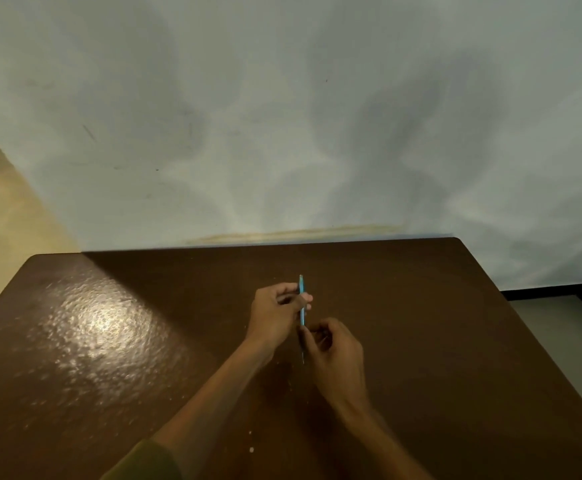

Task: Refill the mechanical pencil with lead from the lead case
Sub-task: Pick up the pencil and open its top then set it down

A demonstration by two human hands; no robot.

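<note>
A slim blue mechanical pencil (pixel 302 285) stands nearly upright above the brown table (pixel 109 341), a little right of centre. My left hand (pixel 275 315) grips its upper half between thumb and fingers. Just below and to the right, my right hand (pixel 334 355) pinches the pencil's lower part, where a thin dark end pokes down past the fingers. Whether that hand also holds a lead is too small to tell. No lead case shows anywhere in view.
The table's far edge (pixel 268 244) meets a pale wall. Its right edge drops to a light floor with a dark skirting strip (pixel 556 291). A few small white specks (pixel 251 449) lie on the near tabletop. Glare marks the left side.
</note>
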